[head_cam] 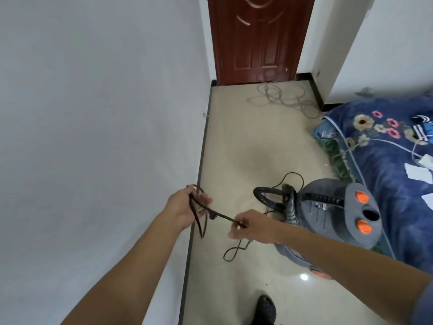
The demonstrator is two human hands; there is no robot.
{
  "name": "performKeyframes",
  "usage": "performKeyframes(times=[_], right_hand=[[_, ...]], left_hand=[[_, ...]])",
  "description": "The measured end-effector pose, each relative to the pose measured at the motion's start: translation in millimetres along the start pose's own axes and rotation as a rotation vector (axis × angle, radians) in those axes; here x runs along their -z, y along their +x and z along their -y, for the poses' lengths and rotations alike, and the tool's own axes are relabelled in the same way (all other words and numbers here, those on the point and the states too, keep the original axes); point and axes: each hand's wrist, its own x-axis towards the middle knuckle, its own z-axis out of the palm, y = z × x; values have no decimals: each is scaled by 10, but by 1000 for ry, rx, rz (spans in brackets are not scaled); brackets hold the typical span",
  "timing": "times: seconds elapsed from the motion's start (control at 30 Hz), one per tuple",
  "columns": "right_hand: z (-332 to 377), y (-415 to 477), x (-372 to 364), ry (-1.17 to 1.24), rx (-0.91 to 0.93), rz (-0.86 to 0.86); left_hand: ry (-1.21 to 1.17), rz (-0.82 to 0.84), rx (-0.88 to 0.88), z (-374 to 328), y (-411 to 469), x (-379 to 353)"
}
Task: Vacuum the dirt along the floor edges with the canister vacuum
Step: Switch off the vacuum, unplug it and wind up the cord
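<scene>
A grey canister vacuum (328,207) with orange buttons stands on the tiled floor (246,141) at the right, its black hose (264,195) curling to the left. My left hand (185,207) is closed around loops of the black power cord (218,214). My right hand (250,227) pinches the same cord a short way along, so a taut stretch runs between both hands. More cord trails in a loop on the floor below my right hand and behind the vacuum.
A white wall with a dark baseboard (199,174) runs along the left. A brown door (260,38) closes the far end, with a grey cable pile (281,97) before it. A blue floral bed (386,148) sits right. My black shoe (264,309) is below.
</scene>
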Motion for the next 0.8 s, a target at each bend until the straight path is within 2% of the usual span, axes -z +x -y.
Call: performKeyframes(times=[0.07, 0.2, 0.33, 0.43, 0.6, 0.73, 0.8], right_hand=[[-307, 62, 150, -182, -97, -79], [-973, -9, 590, -495, -356, -208], [-1598, -299, 1048, -581, -638, -305], [-1763, -327, 1226, -469, -739, -429], [-1072, 273, 1451, -30, -597, -703], [-319, 866, 1683, 107, -481, -709], [37, 1100, 1776, 294, -413, -723]], left_hand=[[-67, 34, -53, -318, 69, -79], [63, 110, -206, -1224, 129, -33], [196, 117, -345, -2114, 163, 109], [285, 105, -389, -2445, 319, 129], [521, 89, -378, -2592, 1030, -156], [634, 117, -295, -2501, 1564, -344], [642, 136, -218, -2411, 1750, -450]])
